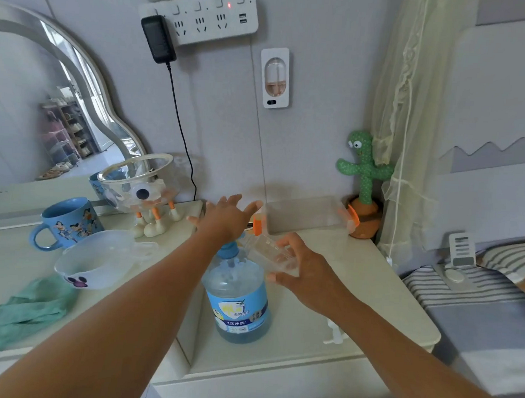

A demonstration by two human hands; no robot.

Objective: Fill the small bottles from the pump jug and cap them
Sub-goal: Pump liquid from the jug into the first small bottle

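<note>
Evidently the filling step is in hand: a small clear bottle, tilted, is gripped by the right hand beside the pump jug on the table. The left hand, fingers spread, is laid over the pump head. A steady press with the mouth held under the spout is called for next.

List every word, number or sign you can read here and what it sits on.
"1次冲洗": blue band low on the pump jug label.
Larger characters above it on that label: too blurred to read.
Blue mug: cartoon figures only, no legible text.
White bowl: a mouse-ear motif, no words.
Power strip: no readable markings.
</note>
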